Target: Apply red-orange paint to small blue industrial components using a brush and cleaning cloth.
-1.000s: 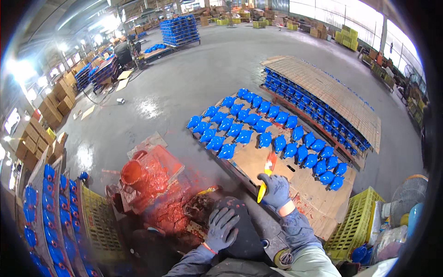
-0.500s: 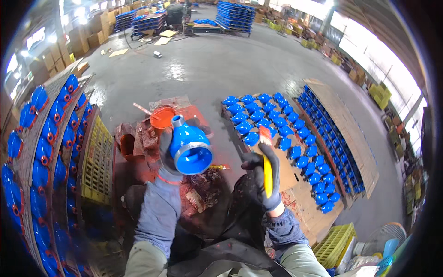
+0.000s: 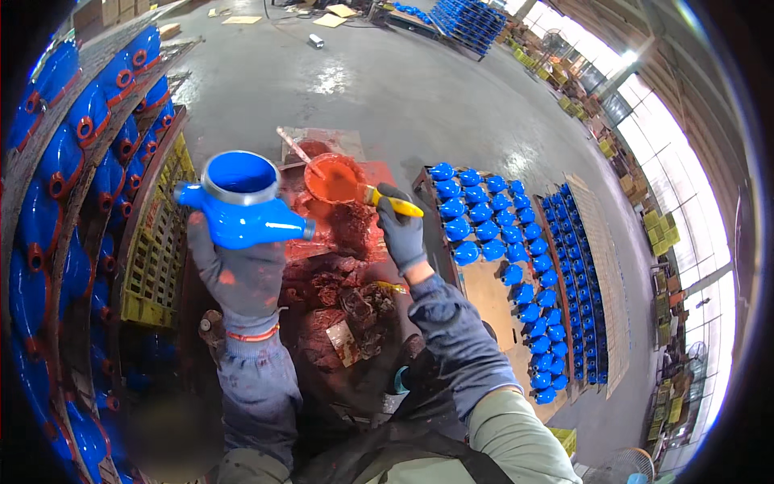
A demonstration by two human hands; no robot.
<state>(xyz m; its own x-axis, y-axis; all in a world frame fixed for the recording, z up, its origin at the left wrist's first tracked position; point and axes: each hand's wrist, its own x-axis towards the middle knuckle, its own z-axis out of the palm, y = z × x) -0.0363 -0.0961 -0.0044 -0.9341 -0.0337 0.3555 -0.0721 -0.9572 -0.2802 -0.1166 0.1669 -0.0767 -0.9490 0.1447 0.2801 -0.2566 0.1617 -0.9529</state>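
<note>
My left hand (image 3: 242,278) holds up a glossy blue water meter body (image 3: 254,223) from below. Its wide round mouth with a bare metal rim faces up, and a pipe end sticks out on either side. My right hand (image 3: 401,232) is closed around the yellow handle of a paintbrush (image 3: 401,204). The brush head points left at the right rim of a bucket (image 3: 307,184) of red-orange paint; its bristles are hard to make out. A paint-smeared stick (image 3: 293,143) leans in the bucket. Both hands wear dark gloves, the left one stained red.
Paint-crusted rags and scraps (image 3: 326,310) cover the red-stained stand before me. At left, racked boards carry blue bodies with red-rimmed ends (image 3: 60,161) beside a yellow crate (image 3: 153,266). At right, rows of blue bodies (image 3: 486,230) stand on a cardboard-covered pallet (image 3: 493,298).
The meter body has moved left and turned, its mouth now upward rather than toward me. My right hand has swung left, taking the brush from upright near the pallet to the paint bucket.
</note>
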